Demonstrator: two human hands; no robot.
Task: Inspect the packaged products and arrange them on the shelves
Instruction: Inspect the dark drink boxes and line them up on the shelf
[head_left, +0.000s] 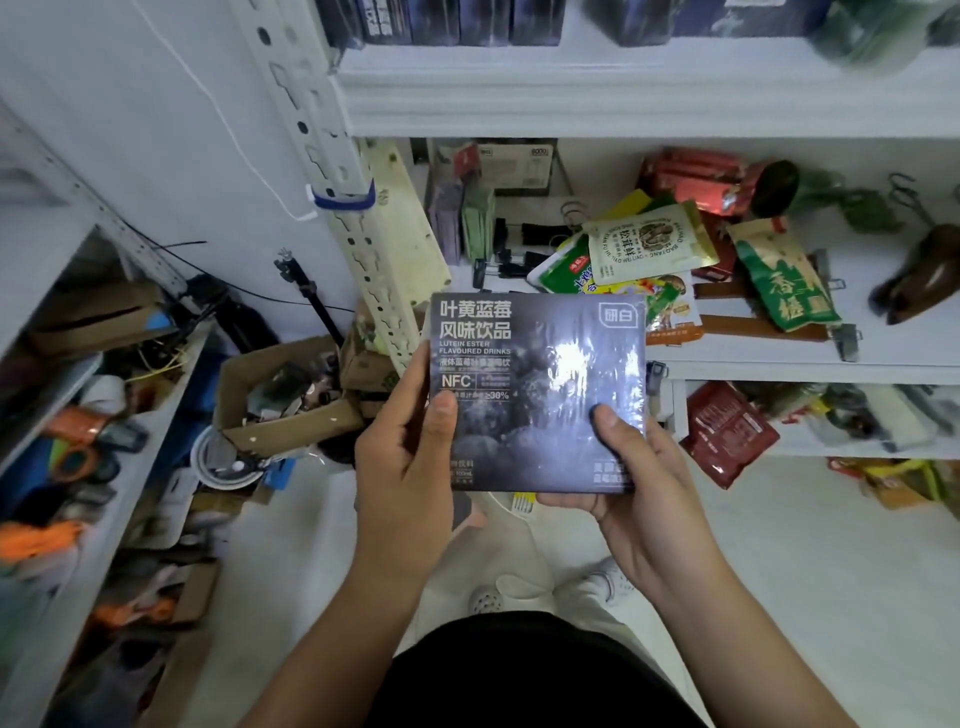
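Note:
I hold a dark, plastic-wrapped drink box (540, 364) face up in front of me, its label reading "Lutein Ester Flavoured Drinks". My left hand (410, 457) grips its left edge with the thumb on the front. My right hand (628, 478) supports the lower right corner, thumb on the front. Behind the box, the white middle shelf (779, 358) carries loose snack packets: a cream pouch (649, 244), a green packet (784, 280) and red packets (696, 176). More dark boxes (441, 21) stand in a row on the top shelf (623, 98).
A red packet (727, 431) hangs off the lower shelf (831, 447). A perforated white shelf post (332, 171) rises left of the box. An open cardboard box (285, 400) of clutter sits on the floor, and a cluttered rack (104, 415) fills the left side.

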